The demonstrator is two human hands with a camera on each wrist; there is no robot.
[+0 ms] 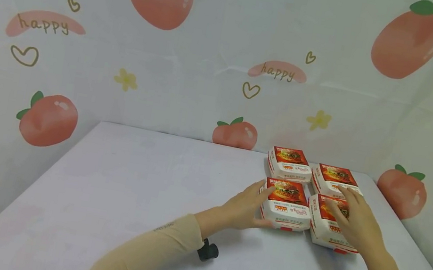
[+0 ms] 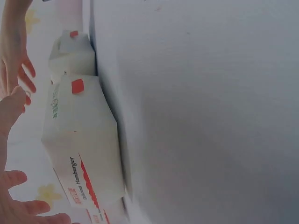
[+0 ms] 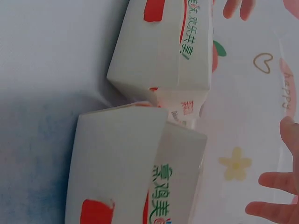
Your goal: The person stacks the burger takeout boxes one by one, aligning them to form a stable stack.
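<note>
Hovering over the near-right hamburger carton [image 1: 327,232], the right hand [image 1: 356,223] is held with its fingers spread wide, and nothing is seen gripped between them; in the right-wrist view, a gap is shown between those fingers and the cardboard. Across to the other side now: the near-left hamburger carton [image 1: 287,209] is flanked by the left hand [image 1: 240,208], its fingers wide too, the thumb set low by the near corner. Whether the card is touched there cannot be told.

Just beyond the left fingertips, the far-left hamburger carton [image 1: 290,164] is found; at the right fingertips, the far-right hamburger carton [image 1: 334,176] is partly overlapped in the head view. All four are set on the white tabletop [image 1: 173,185], printed tops up.

And the danger? Below the right fingers, the near-right carton is turned askew to its neighbour, so if it were pressed off-centre, a corner could be jammed against the next wall and the pair knocked out of line. Between the left fingers, thin card could be buckled by too hard a squeeze; by too strong a push from the near side, the far-left carton could be shoved into the fruit-printed backdrop [image 1: 208,81] beyond the fingertips.
</note>
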